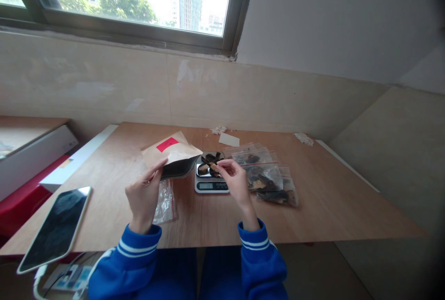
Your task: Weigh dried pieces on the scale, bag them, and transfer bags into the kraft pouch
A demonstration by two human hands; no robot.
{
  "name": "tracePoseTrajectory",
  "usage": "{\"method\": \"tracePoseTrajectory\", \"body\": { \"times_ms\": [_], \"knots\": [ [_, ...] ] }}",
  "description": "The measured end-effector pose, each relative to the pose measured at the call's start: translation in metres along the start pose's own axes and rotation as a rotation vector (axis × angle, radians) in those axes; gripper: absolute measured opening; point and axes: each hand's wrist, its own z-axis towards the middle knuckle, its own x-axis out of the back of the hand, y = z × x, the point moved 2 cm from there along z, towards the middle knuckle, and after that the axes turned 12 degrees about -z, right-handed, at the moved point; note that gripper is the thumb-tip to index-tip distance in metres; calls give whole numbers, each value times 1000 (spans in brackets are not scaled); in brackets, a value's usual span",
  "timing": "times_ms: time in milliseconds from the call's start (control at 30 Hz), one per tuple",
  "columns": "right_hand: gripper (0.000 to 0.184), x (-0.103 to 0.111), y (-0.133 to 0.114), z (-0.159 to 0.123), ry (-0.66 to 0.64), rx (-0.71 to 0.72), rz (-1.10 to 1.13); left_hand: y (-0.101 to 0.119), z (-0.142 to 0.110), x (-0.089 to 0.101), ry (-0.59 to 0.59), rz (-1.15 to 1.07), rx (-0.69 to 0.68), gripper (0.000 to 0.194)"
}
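My left hand [144,195] grips a kraft paper pouch [152,152] with a red label. The pouch lies tilted, its dark mouth turned toward a small digital kitchen scale [198,189]. Dark dried slices [210,157] with pale brown insides lie on the scale's plate. Over the plate's right side, my right hand [236,181] has thumb and forefinger pinched at one dried slice [214,167]; whether it is lifted clear of the others I cannot tell. The scale's display is lit, its digits too small to read.
Right of the scale lie several clear zip bags [274,184] of dark dried pieces. A flat clear zip bag [165,205] is under the pouch. A white card [229,139] and crumpled tissue [218,130] lie behind. A phone [57,226] on a cable overhangs the table's left front edge.
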Motion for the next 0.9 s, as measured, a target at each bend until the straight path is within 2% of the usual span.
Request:
{"method": "tracePoseTrajectory", "body": {
  "times_ms": [133,233,333,500,600,733,800,900],
  "knots": [
    [18,-28,-51,-14,9,254,-26,0,-1,1,-5,3,6,23],
    [19,-51,-70,-22,12,494,-118,0,-1,4,-5,10,6,24],
    [22,-67,-69,-24,0,637,-237,3,0,7,15,27,0,24],
    [30,-81,-51,-18,-93,763,-460,5,-2,9,22,-7,-3,23],
    [29,-82,-48,-16,-105,797,-481,4,-3,8,18,-32,-1,24],
    [34,-71,-48,-20,-37,750,-347,3,-2,9,26,-24,-5,25],
    [36,-58,-41,-22,60,654,-289,3,0,10,40,-3,-9,25],
    [32,-31,-15,-22,283,406,-255,3,3,11,50,5,-14,24]
  ]
}}
